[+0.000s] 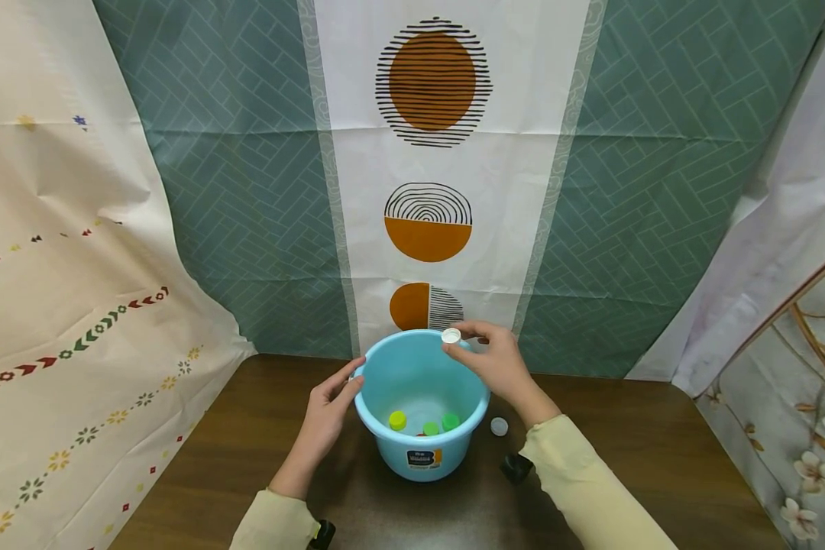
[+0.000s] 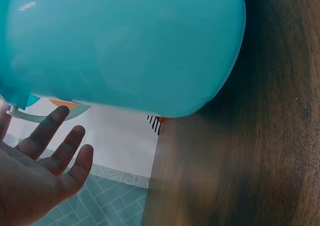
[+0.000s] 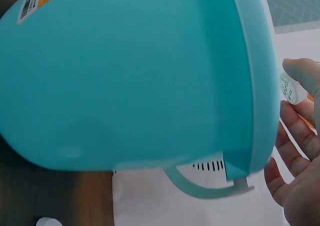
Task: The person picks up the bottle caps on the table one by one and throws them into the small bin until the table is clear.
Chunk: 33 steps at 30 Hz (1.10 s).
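A light blue bucket [image 1: 422, 458] stands on the table, with a yellow cap [image 1: 397, 420] and green caps [image 1: 450, 422] inside; a bit of red shows beside them. At its left rim is my left hand [image 1: 330, 405], thumb over the edge and index finger outside, holding it. The other fingers of that hand [image 2: 55, 161] spread loosely beside the wall in the left wrist view. Over the right side of the rim, my right hand [image 1: 491, 359] pinches a white bottle cap [image 1: 451, 336] between thumb and fingers. The right wrist view shows markings on that cap [image 3: 287, 88].
Another white cap [image 1: 499, 426] lies on the brown wooden table [image 1: 591, 443], just right of the bucket. The bucket's handle [image 3: 195, 188] hangs at its far side. A patterned cloth backdrop [image 1: 247, 191] rises behind the table.
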{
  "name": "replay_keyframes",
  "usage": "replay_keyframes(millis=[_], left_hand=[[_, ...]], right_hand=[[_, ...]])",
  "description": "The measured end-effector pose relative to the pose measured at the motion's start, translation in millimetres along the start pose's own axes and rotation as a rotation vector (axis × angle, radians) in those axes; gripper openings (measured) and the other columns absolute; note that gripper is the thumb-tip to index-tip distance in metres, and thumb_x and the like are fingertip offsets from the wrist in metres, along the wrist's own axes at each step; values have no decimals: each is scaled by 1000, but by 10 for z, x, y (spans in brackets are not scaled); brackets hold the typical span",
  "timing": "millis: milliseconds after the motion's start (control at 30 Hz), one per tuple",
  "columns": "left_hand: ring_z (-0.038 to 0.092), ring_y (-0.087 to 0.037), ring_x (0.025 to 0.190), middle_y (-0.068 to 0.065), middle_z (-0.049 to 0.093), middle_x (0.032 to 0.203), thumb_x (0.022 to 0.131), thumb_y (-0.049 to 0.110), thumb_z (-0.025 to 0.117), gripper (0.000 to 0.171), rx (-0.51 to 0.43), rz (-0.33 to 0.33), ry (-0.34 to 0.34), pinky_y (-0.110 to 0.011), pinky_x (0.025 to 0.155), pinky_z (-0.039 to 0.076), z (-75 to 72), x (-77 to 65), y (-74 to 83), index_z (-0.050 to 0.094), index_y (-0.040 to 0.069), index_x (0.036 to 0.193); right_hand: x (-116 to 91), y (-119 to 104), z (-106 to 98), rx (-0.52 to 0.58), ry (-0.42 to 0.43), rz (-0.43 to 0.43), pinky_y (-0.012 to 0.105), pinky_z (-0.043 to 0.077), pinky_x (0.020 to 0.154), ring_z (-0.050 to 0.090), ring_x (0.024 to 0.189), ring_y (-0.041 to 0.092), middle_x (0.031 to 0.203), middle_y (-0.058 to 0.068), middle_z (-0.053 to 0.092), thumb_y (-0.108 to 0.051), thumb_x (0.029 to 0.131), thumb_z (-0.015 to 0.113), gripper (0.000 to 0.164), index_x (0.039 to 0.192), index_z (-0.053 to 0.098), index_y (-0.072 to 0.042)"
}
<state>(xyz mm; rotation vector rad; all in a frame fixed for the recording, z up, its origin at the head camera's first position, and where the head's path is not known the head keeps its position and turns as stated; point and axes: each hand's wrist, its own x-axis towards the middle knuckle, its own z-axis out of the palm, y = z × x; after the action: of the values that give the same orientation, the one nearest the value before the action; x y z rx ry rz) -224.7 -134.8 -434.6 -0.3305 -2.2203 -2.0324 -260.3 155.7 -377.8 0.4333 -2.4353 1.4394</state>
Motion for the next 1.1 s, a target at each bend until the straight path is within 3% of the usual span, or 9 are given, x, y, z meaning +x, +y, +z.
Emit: replay_keyframes(millis=[267,467,800,1100], left_hand=[[59,-23,113,1,57,131,91,37,59,37,33,23,26,-27,86,53,-11,41,-181,59,27,127],[59,-23,114,1,56,132,91,37,59,37,31,17,20,-33,88,52,-11,38,-181,58,27,127],[56,-28,118,-2,54,135,91,34,59,39,-17,16,4,-26,86,52,-20,47,-198,57,25,129],[57,-25,117,-2,55,134,91,34,59,38,-8,26,11,-28,87,52,-22,55,-191,57,26,128]], right_hand=[[19,-50,113,31,-36,31,43,49,86,58,105,25,104,-7,64,-46,76,74,41,112,66,-29],[48,-59,208,39,-44,22,49,45,92,58,106,27,104,-9,65,-46,76,74,42,112,66,-28],[107,-72,304,3,-56,6,45,43,94,58,101,11,103,-12,67,-44,76,74,43,114,66,-24],[144,-109,331,29,-67,15,49,42,95,58,102,20,101,-10,66,-43,77,74,41,111,67,-23]])
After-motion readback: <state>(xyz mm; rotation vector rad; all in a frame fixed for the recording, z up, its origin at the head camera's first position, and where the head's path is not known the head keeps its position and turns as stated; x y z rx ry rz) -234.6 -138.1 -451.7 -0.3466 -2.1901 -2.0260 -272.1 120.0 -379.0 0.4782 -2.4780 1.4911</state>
